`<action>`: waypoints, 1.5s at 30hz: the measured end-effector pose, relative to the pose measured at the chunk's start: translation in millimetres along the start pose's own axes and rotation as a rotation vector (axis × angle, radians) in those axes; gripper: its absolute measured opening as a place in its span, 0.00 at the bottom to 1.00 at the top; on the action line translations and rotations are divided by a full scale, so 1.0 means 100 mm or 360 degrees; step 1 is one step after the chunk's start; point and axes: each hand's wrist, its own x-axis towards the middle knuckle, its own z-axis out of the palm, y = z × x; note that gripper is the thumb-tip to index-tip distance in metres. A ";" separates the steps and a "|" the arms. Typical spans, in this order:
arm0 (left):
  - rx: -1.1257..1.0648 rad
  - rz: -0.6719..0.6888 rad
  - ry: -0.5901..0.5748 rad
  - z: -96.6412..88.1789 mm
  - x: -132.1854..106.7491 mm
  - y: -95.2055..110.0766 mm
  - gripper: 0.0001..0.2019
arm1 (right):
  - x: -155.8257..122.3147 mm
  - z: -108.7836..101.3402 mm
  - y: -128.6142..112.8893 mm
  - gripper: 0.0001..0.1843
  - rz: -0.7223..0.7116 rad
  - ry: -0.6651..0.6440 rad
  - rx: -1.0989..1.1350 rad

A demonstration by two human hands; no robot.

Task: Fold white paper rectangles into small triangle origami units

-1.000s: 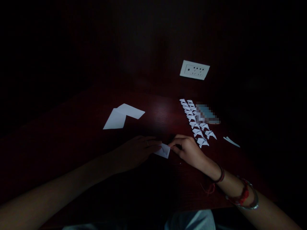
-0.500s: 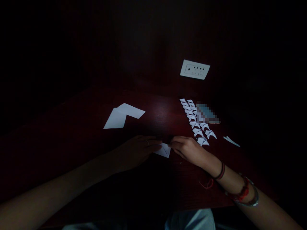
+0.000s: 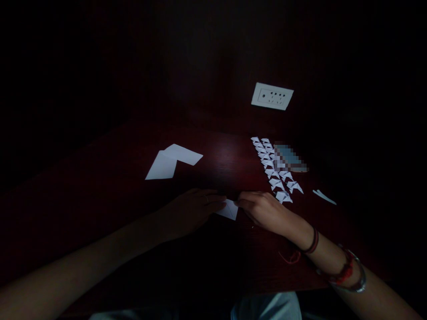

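Observation:
A small folded piece of white paper (image 3: 229,210) lies on the dark red table, with a crease running across it. My left hand (image 3: 196,208), wearing a ring and mostly in shadow, has its fingertips closed on the paper's upper left edge. At the upper right corner, the bent fingers of my right hand (image 3: 262,209) pinch the same paper. Its fingertips are partly hidden behind the hand. Beyond my right hand stand two rows of small folded paper pieces (image 3: 275,183), all white and pointed.
Two overlapping white paper sheets (image 3: 162,165) lie at the back left. A blurred flat object (image 3: 289,158) rests against the folded rows. Thin pale strips (image 3: 324,196) lie farther right, and red string (image 3: 293,258) is near my right wrist. A socket plate (image 3: 272,96) is on the wall.
My right hand's fingers have shifted slightly at the paper's corner, and the crease looks a little different. My left hand keeps its place. The whole view has moved very slightly.

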 end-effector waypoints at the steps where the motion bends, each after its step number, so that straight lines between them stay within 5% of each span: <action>1: 0.0001 -0.0002 0.0003 0.00 0.00 0.00 0.23 | -0.01 0.00 0.01 0.13 0.0022 0.0000 0.0069; 9: 0.0050 -0.0041 -0.0055 0.00 0.02 0.04 0.27 | 0.03 0.07 0.13 0.09 0.0103 0.0134 0.0691; 18: 0.0126 -0.0001 -0.0032 0.06 0.04 0.03 0.26 | 0.10 0.07 0.10 0.10 0.0274 0.0232 0.0813; 35: 0.0153 0.0000 0.0021 0.07 0.05 0.05 0.26 | 0.08 -0.01 0.08 0.15 0.0135 -0.0080 0.0310; 45: 0.0178 -0.0054 -0.0016 0.00 0.03 0.10 0.24 | 0.03 -0.07 0.03 0.15 0.0124 -0.0075 0.0083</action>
